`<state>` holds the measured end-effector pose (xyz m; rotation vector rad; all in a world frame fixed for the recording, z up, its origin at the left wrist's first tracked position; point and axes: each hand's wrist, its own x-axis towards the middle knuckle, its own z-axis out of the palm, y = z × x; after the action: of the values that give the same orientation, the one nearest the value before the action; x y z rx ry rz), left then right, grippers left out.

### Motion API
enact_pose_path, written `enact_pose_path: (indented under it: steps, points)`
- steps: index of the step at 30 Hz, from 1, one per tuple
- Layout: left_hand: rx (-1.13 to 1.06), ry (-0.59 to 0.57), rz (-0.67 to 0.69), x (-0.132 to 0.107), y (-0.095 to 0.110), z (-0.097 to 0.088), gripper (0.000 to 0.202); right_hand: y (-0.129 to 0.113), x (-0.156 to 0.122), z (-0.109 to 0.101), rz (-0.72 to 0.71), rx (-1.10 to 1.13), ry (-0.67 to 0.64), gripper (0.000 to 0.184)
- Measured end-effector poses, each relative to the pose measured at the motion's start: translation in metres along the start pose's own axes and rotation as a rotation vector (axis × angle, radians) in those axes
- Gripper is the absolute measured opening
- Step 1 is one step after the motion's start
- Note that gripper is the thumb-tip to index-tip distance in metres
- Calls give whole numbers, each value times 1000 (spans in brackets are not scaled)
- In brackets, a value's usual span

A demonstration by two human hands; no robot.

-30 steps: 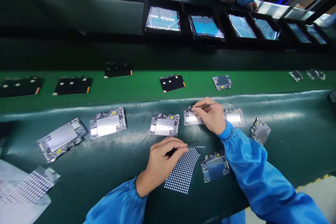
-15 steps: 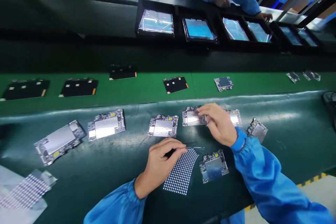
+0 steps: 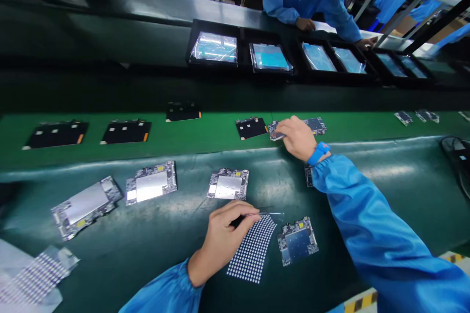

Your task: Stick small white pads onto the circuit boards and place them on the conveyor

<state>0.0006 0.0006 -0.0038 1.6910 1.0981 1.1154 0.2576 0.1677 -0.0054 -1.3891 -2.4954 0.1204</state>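
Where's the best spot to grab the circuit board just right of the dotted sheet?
Probably pinch the circuit board by its near and far edges, coming from the right. It lies flat and thin, those edges uncovered, while the dotted sheet and left hand are on its left.

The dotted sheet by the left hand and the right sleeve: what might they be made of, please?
Dotted sheet: probably thin, glossy clear plastic film; the dark bench seems to show between its white dots. Right sleeve: likely synthetic cloth with a satiny finish, judging by its soft folds and sheen.
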Motion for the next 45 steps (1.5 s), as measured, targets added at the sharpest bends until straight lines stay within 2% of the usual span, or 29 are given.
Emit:
enact_pose_path:
  steps: [5,8,12,16,17,19,21,22,25,27,30,33,35,40,45]
  points:
    - [-20,-3,-12,-1,-1,1,11,-13,51,18,-28,-16,-136,47]
    - [-26,-2,-19,-1,-1,2,10,-17,59,11,8,-39,-136,30]
    - [-34,11,-25,-1,0,3,9,-25,39,-18,79,31,-28,25]
    - [-29,24,-32,-1,1,3,10,-38,-1,-28,105,131,-209,23]
    - [-24,27,-32,-1,1,3,9,-42,-10,-27,122,157,-217,21]
    - [-14,30,-32,-2,1,3,9,-52,-29,-29,196,223,-115,16]
    - [-13,26,-37,-3,0,3,8,-66,-45,-35,274,386,8,13]
    - [-15,24,-41,-3,0,3,8,-73,-52,-40,291,529,26,16]
    - [-22,18,-53,-3,0,3,6,-94,-74,-50,271,995,-34,41]
    - [-28,17,-55,-3,0,3,6,-104,-86,-50,336,1181,-20,49]
    - [-40,20,-50,-4,-1,3,7,-112,-97,-43,484,1459,10,46]
    - [-39,26,-44,-5,-1,2,8,-116,-102,-38,519,1685,-35,28]
    - [-38,19,-44,-5,-1,2,8,-118,-103,-40,513,1666,-57,15]
    - [-41,8,-52,-4,1,1,8,-125,-103,-44,505,1393,19,11]
    - [-40,8,-45,-3,2,1,7,-130,-103,-42,524,1413,40,8]
